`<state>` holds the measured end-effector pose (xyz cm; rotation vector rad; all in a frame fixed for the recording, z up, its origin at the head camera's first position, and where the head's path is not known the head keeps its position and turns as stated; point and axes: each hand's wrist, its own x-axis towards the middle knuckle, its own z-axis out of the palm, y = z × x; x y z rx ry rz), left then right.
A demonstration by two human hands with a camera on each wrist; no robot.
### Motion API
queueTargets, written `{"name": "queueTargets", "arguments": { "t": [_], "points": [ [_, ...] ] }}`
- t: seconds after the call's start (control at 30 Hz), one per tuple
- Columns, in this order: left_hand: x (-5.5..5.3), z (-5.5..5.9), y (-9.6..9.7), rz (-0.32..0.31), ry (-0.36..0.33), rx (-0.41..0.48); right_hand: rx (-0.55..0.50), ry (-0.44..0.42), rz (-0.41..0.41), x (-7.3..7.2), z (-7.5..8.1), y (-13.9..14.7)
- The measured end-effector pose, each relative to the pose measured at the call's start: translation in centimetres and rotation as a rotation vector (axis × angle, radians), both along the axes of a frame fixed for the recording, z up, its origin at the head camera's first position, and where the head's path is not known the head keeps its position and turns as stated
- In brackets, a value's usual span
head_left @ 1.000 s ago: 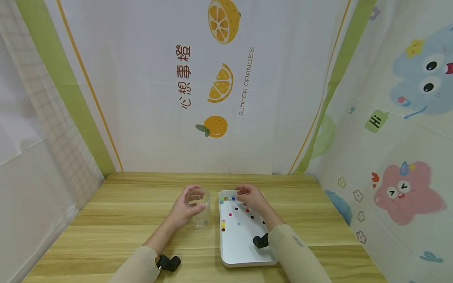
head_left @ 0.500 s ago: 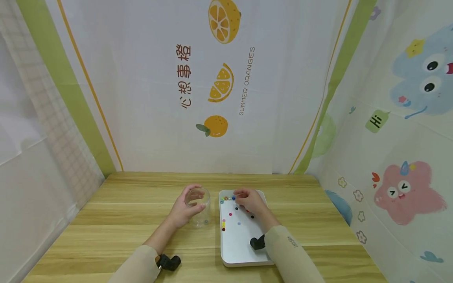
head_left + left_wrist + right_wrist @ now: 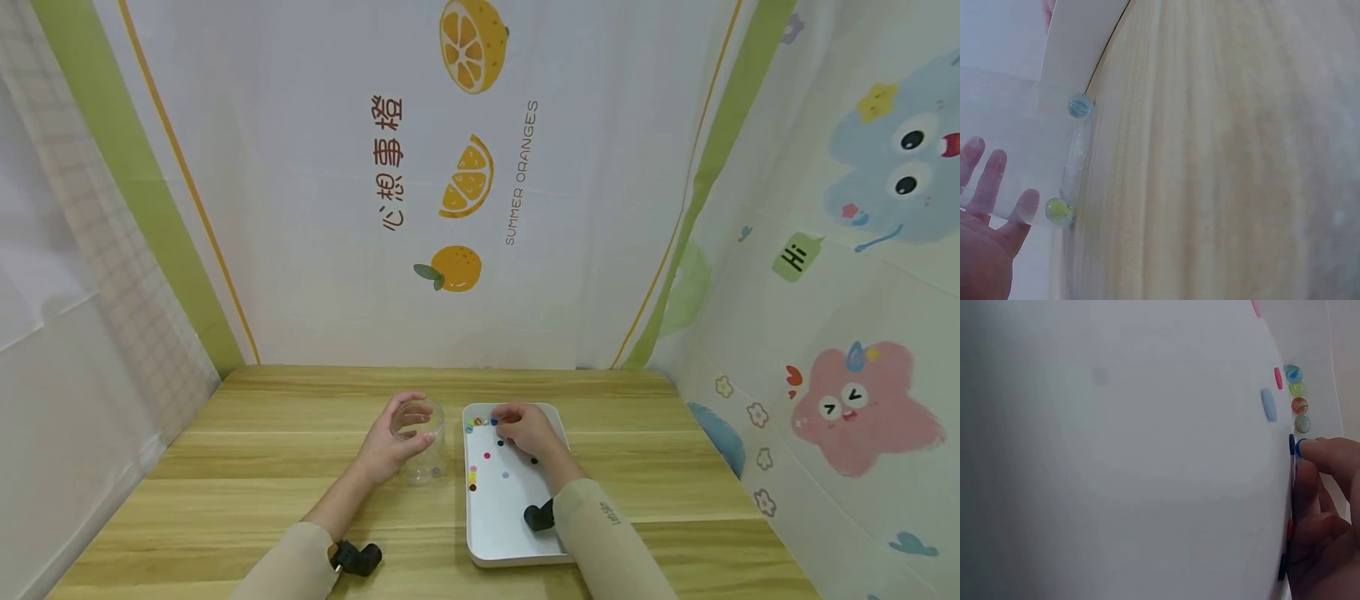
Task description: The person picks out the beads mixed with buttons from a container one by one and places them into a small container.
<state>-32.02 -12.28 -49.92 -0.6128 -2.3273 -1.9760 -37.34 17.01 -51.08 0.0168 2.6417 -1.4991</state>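
A clear, round jar stands upright on the table, and my left hand grips it near the rim. Through its wall in the left wrist view, a bluish marble and a yellow-green marble show at its bottom. Over the far end of a white tray, my right hand pinches a blue marble between its fingertips; the hand covers part of it. Beside that marble, several glass marbles line the tray's far wall.
Small flat discs lie scattered in the tray, among them a pink disc, a pale blue disc and a black disc. Yellow and dark red pieces sit along its left wall. A white curtain hangs behind the table.
My right hand has moved slightly left and lowered to the blue marble, its fingers closing in on it. The left hand and the jar have stayed in place.
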Motion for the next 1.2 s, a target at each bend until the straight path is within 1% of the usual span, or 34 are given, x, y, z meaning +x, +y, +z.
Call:
{"name": "queueTargets", "arguments": {
  "t": [0.23,0.43,0.7,0.93,1.2],
  "points": [
    [-0.10,-0.17,0.02,0.007,0.007,-0.005,0.010,0.010,-0.002,-0.02,-0.31,0.01],
    [-0.05,-0.06,0.08,0.017,0.003,-0.009,0.017,0.018,-0.005,-0.02,-0.43,0.02],
    [-0.06,0.03,-0.02,0.014,0.000,-0.007,0.015,0.015,-0.017,-0.05,-0.30,-0.05],
    [-0.04,0.04,-0.04,0.015,-0.004,-0.009,0.010,0.009,-0.025,0.36,-0.02,-0.15],
    [-0.07,-0.08,-0.01,0.015,-0.004,-0.010,0.003,0.008,-0.028,0.41,-0.03,-0.19]
  ]
}}
